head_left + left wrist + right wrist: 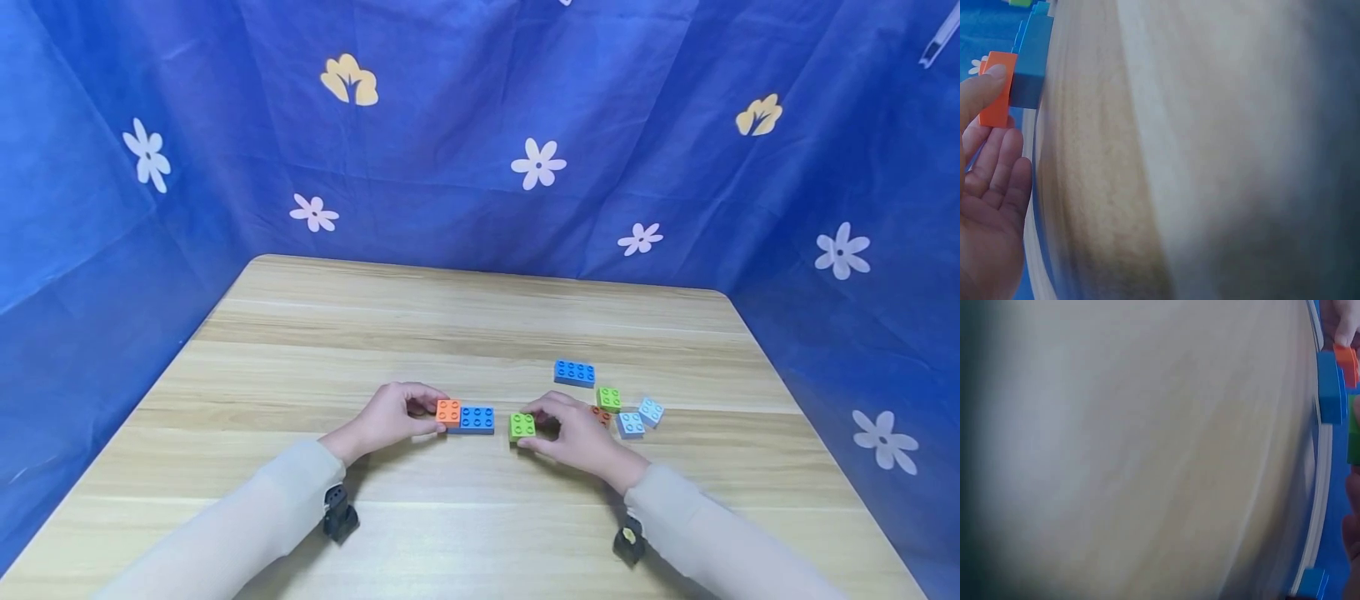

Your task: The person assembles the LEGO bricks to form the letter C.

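On the wooden table (480,517), rounded corners are shown at eleven and one o'clock, and the far edge at twelve is backed by a blue curtain (450,125). A broad stretch of wood is left between that edge and the bricks, and another toward the left edge at nine o'clock; the loose bricks are set nearer the right edge. By the left hand (395,417), partly closed, an orange brick (448,413) is pinched between thumb and fingers, on the left end of a long blue brick (477,420). At three o'clock from that pair, across a small gap, a green brick (522,427) is gripped between the thumb and fingers of the right hand (573,433), also partly closed. Eight bricks are counted: two blue, two green, two orange, two pale blue. Around the right hand, the second blue brick (574,373) is seen at twelve o'clock, the second green brick (609,400) and the partly hidden second orange brick (602,416) near two, and the pale blue bricks (631,426) toward three.
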The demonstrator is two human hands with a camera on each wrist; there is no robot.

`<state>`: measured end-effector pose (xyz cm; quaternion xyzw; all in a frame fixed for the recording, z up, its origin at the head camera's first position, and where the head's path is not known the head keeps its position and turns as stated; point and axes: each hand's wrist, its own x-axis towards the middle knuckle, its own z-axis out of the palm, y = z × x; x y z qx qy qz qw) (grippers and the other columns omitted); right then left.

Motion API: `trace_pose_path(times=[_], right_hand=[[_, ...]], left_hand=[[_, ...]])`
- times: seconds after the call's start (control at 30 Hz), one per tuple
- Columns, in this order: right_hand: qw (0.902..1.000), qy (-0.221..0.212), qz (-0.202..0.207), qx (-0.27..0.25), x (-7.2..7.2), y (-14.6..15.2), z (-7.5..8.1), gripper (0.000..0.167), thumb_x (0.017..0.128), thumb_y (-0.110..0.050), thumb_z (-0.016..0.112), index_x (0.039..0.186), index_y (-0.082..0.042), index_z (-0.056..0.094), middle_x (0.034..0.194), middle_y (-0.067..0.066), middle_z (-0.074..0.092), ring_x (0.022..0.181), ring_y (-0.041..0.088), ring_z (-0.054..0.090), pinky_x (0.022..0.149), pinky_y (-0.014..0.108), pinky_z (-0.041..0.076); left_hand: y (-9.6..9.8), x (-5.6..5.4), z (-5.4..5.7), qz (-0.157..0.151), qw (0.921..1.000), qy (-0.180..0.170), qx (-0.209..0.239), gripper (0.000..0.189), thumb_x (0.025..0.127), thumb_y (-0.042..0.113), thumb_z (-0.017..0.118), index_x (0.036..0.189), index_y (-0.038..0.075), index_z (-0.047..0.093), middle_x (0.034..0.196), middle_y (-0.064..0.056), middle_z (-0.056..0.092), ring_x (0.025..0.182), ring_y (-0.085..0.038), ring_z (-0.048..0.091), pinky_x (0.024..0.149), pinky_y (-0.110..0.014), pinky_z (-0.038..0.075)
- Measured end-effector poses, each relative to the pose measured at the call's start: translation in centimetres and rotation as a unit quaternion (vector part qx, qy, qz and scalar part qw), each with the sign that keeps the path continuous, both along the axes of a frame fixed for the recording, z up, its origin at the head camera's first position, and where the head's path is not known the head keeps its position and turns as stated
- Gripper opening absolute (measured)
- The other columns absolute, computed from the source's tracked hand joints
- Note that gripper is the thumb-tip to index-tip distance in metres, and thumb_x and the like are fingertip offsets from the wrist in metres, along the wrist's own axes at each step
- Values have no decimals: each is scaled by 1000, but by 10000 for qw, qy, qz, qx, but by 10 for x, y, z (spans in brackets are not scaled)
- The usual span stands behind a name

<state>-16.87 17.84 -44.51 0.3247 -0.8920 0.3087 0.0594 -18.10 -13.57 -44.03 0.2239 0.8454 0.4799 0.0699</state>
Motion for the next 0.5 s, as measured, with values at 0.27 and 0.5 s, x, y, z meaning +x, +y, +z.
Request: trace_pose_path(times=[0.27, 0.5], right_hand=[[10000, 83, -3, 8, -9, -24, 1, 42, 77, -36, 80, 110, -13, 66, 99, -8, 63, 90, 8, 59, 82, 25, 51], [9999, 107, 5, 44, -15, -34, 4, 41, 77, -34, 80, 109, -13, 66, 99, -7, 62, 89, 10, 59, 80, 26, 51]], left_hand=[[0, 0, 0, -1, 10000, 55, 2, 36, 74, 8, 81, 106, 0, 68, 91, -1, 68, 84, -19, 62, 79, -35, 54], [-1, 0, 0, -55, 10000, 64, 47, 37, 74, 10, 81, 107, -1, 68, 91, -2, 68, 84, -19, 62, 79, -34, 54]])
